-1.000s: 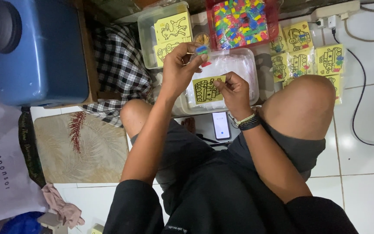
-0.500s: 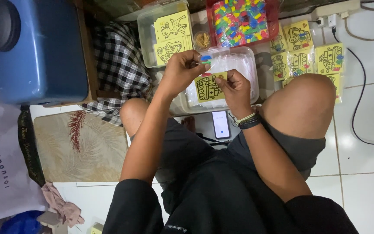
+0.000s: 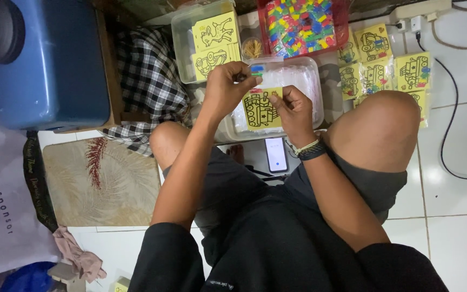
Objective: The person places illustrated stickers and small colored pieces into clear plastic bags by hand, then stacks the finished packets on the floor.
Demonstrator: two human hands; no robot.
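My right hand (image 3: 293, 111) holds a yellow picture card (image 3: 260, 110) with a black vehicle drawing, thumb on its right edge. My left hand (image 3: 228, 86) pinches a small strip of coloured pieces (image 3: 257, 69) just above the card's top edge. Both hands hover over a clear plastic box (image 3: 304, 81) with a lid, which rests in front of my crossed legs.
A second clear tub (image 3: 182, 38) holds more yellow cards. A red basket (image 3: 298, 21) is full of coloured packets. Several bagged yellow cards (image 3: 401, 70) lie on the white tiles at right. A phone (image 3: 275, 154) lies between my knees. Blue container (image 3: 44, 59) far left.
My left hand brought the coloured strip down closer to the card's top. My right hand shifted slightly on the card's edge.
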